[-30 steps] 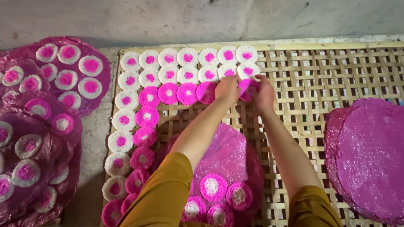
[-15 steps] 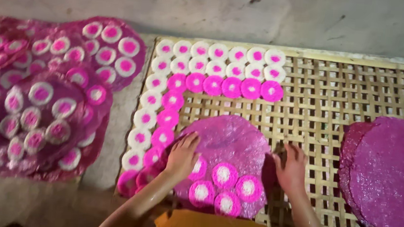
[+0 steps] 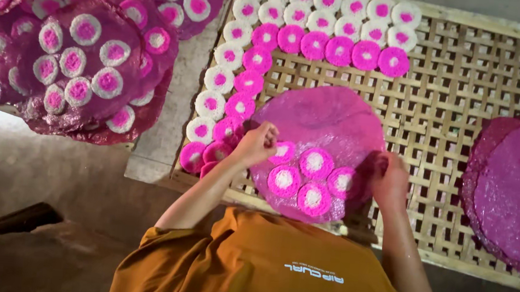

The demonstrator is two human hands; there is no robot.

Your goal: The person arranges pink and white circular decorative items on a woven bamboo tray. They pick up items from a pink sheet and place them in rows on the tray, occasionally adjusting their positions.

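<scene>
Bamboo lattice tray [image 3: 461,106] bears pink discs [image 3: 314,162] beside both hands.

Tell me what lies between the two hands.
In the head view, pink discs on the big pink round sheet lie between left hand and right hand.

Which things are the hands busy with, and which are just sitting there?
Busy with:
left hand on the pink discs
right hand at the round purple sheet
rows of discs on the bamboo rack

Just sitting:
purple stack on the right
loaded sheets on the left
</scene>
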